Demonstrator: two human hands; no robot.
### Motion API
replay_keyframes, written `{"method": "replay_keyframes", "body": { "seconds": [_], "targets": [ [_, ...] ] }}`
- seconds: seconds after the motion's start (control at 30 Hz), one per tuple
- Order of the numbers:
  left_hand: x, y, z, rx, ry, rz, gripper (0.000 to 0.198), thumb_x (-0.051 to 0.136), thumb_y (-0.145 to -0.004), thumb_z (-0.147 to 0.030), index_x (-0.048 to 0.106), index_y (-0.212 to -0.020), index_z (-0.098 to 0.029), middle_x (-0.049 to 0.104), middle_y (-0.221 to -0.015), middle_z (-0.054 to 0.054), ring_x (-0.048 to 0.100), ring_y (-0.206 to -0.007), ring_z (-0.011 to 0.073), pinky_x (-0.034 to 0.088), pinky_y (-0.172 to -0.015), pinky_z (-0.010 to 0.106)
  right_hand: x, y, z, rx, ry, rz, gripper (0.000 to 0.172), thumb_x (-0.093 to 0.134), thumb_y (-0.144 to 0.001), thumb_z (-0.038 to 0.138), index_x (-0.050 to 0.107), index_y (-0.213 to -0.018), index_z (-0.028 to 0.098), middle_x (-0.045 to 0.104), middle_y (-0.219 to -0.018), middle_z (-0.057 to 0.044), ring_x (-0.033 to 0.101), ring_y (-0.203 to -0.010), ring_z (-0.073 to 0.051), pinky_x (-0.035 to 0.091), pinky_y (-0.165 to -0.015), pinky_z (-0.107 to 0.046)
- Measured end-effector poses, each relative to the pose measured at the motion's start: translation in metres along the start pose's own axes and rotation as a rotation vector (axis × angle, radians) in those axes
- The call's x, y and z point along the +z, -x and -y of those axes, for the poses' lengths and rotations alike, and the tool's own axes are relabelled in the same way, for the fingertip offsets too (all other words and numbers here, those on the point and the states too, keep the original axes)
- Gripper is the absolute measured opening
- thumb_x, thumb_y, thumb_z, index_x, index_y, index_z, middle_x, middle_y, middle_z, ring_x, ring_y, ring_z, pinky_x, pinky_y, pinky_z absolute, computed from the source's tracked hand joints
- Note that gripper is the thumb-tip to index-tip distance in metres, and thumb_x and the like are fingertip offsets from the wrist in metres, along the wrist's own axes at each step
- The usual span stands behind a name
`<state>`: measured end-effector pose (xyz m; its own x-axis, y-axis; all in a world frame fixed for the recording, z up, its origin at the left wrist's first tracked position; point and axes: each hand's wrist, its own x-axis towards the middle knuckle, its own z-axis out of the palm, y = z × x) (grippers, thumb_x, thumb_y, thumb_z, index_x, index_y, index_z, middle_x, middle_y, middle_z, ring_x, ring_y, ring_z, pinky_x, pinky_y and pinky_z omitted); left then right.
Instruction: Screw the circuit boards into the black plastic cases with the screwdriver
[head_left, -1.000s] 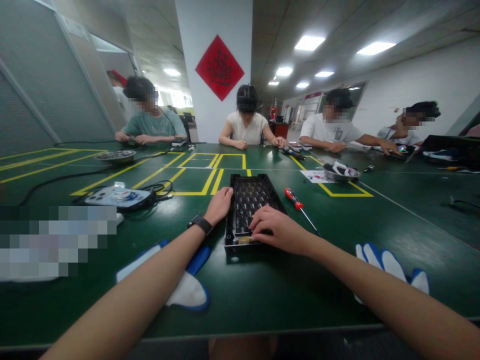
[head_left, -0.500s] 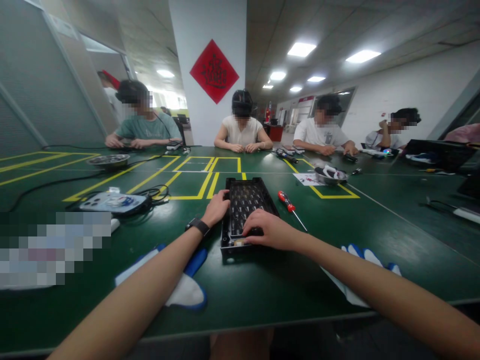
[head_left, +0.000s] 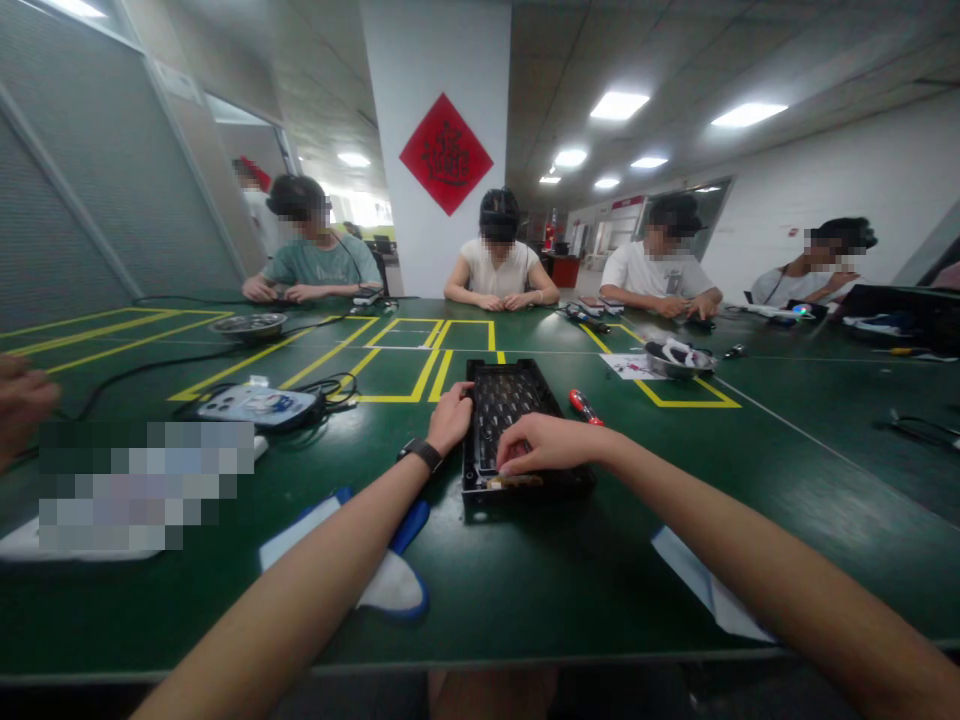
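Observation:
A black rectangular casing (head_left: pixel 564 440) lies on the green table in front of me, its inside covered with rows of small shiny spots. My left hand (head_left: pixel 451 418) grips its left wall, thumb and fingers at the rim. Over the near part of the casing is my right hand (head_left: pixel 536 443), fingers curled and fingertips together; what they hold, if anything, is hidden. Just below those fingertips, a tan strip (head_left: pixel 516 482) shows along the casing's near end. A red-handled screwdriver (head_left: pixel 583 407) lies to the right, its shaft hidden behind my right forearm.
White-and-blue gloves (head_left: pixel 394 582) lie under my left forearm, and another glove (head_left: pixel 705 580) by my right. A phone (head_left: pixel 259 404) with cables is at left. Metal bowls (head_left: pixel 247 327) (head_left: pixel 679 362) stand farther back. Several people sit opposite; another person's hand (head_left: pixel 26 405) shows at far left.
My right hand has risen slightly and its fingers have drawn together, uncovering more of the tan strip. The view has shifted left. Another person's hand has come in at the left edge.

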<state>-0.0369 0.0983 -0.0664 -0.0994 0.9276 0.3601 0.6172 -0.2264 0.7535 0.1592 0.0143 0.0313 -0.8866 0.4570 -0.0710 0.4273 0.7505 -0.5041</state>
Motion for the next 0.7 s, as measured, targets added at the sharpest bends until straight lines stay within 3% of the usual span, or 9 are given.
{"method": "replay_keyframes", "body": {
  "seconds": [0.2, 0.5, 0.7],
  "targets": [
    [-0.005, 0.003, -0.007, -0.073, 0.173, 0.064, 0.047, 0.042, -0.069, -0.015, 0.053, -0.116, -0.017, 0.060, -0.108, 0.007, 0.054, -0.099, 0.0203, 0.042, -0.087, 0.034, 0.012, 0.011, -0.016, -0.070, 0.131, -0.155, 0.021, 0.063, -0.074, 0.037, 0.072, -0.077, 0.019, 0.063, -0.100, -0.006, 0.055, -0.094, -0.017, 0.037, -0.088, -0.030],
    [-0.008, 0.004, -0.004, -0.053, 0.256, 0.144, 0.051, 0.050, -0.069, -0.015, 0.049, -0.120, -0.016, 0.055, -0.121, 0.009, 0.051, -0.110, 0.0194, 0.040, -0.093, 0.032, 0.024, 0.023, -0.008, -0.052, 0.133, -0.346, 0.020, 0.064, -0.073, 0.037, 0.070, -0.076, 0.019, 0.062, -0.101, -0.006, 0.051, -0.099, -0.018, 0.038, -0.088, -0.033],
    [-0.006, 0.003, -0.002, -0.007, 0.121, 0.099, 0.047, 0.049, -0.072, -0.016, 0.051, -0.118, -0.015, 0.057, -0.119, 0.009, 0.052, -0.108, 0.0201, 0.040, -0.094, 0.034, 0.031, 0.021, -0.008, -0.093, 0.226, -0.348, 0.017, 0.059, -0.078, 0.031, 0.069, -0.075, 0.018, 0.063, -0.095, -0.006, 0.051, -0.095, -0.017, 0.034, -0.093, -0.036]
  ]
}}
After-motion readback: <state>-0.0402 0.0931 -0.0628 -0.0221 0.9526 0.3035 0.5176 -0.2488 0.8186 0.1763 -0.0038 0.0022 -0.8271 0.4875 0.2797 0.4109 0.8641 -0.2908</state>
